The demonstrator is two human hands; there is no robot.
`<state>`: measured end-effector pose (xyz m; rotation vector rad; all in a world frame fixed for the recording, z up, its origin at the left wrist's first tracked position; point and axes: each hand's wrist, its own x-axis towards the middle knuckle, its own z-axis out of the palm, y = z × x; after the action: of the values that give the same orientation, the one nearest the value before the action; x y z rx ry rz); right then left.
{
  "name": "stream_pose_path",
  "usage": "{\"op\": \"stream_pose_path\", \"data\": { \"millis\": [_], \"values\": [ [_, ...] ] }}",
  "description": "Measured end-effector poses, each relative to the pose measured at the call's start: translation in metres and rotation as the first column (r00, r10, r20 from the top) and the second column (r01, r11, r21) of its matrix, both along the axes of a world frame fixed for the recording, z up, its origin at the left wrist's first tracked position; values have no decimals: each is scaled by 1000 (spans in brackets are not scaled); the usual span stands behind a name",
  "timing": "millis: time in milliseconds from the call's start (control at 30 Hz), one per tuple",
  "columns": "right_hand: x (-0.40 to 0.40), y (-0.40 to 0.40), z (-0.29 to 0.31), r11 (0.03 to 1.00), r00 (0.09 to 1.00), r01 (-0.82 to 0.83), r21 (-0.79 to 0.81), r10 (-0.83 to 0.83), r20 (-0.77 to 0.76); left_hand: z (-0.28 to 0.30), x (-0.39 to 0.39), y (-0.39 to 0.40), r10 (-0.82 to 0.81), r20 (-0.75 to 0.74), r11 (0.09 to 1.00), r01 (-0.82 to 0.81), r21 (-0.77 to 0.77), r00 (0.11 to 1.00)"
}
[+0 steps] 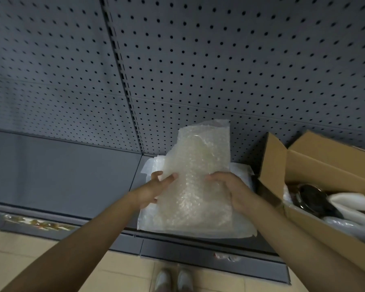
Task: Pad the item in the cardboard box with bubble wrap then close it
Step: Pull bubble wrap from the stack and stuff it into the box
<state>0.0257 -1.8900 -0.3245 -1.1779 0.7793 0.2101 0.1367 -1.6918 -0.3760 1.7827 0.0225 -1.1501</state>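
While both hands are up at the shelf, the bubble wrap sheet stands lifted between them, its top edge rising against the grey pegboard. The left hand grasps the sheet's left edge, thumb in front and fingers behind, and the right hand curls over its right side — both clearly holding on. Underneath lies a stack of more bubble wrap, flat on the grey shelf.

Off to the right sits the cardboard box, flaps up and open. Inside it I can make out a dark round item with a shiny rim, and something white tucked beside it — foam or wrap, I can't say which.

To my eye this is the picking-up step: one sheet is being peeled from the stack. Done well, that means separating a single layer cleanly, keeping a grip on both edges so it doesn't fold on itself, then carrying it right and pressing it into the gaps around the item before the flaps come down. The sheet is light and floppy, so it should want two hands all the way across.

As for writing, the shelf's front strip carries small labels, too blurred to read. No brand shows on the box.
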Motion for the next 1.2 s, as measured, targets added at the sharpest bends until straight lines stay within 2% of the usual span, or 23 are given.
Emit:
{"op": "stream_pose_path", "data": {
  "millis": [133, 267, 433, 567, 633, 733, 800, 867, 967, 1067, 1133, 1200],
  "values": [
    [-4, -5, 8, 992, 997, 76, 98, -76, -6, 8, 5, 17, -1, -242, 943, -80, -324, 970],
    [-9, -5, 4, 977, 993, 101, 187, -109, 33, 22, 3, 28, 66, -308, 852, -214, -478, 949],
    [-9, 3, -14, 976, 988, 130, 177, -142, 57, 42, 2, 38, 20, -317, 764, -219, -606, 948],
    [-5, 19, -28, 990, 989, 141, -3, -141, 52, 50, -4, 38, -42, -321, 731, -190, -656, 946],
    [-1, 30, -31, 977, 990, 119, -179, -102, 101, 53, -8, 35, -43, -330, 732, -195, -653, 943],
    [5, 40, -27, 889, 986, 44, -455, 35, 164, 52, -10, 29, -23, -286, 773, -164, -613, 958],
    [8, 46, -15, 924, 988, -6, -383, 64, 139, 50, -12, 27, -8, -265, 777, -161, -609, 964],
    [7, 46, -8, 992, 993, 1, -126, 13, 115, 50, -15, 26, -31, -236, 782, -124, -611, 971],
    [3, 45, -2, 984, 975, 3, 179, -43, 216, 48, -19, 24, -53, -197, 813, -72, -578, 979],
    [-4, 48, -2, 969, 939, -130, 208, 53, 341, 50, -22, 22, -95, -148, 846, 1, -533, 984],
    [-6, 51, -5, 970, 940, -134, 201, 60, 337, 55, -25, 19, -138, -86, 851, 74, -519, 987],
    [-6, 56, -7, 968, 962, -47, 248, -23, 270, 58, -30, 15, -119, 29, 880, 119, -460, 992]
  ]
}}
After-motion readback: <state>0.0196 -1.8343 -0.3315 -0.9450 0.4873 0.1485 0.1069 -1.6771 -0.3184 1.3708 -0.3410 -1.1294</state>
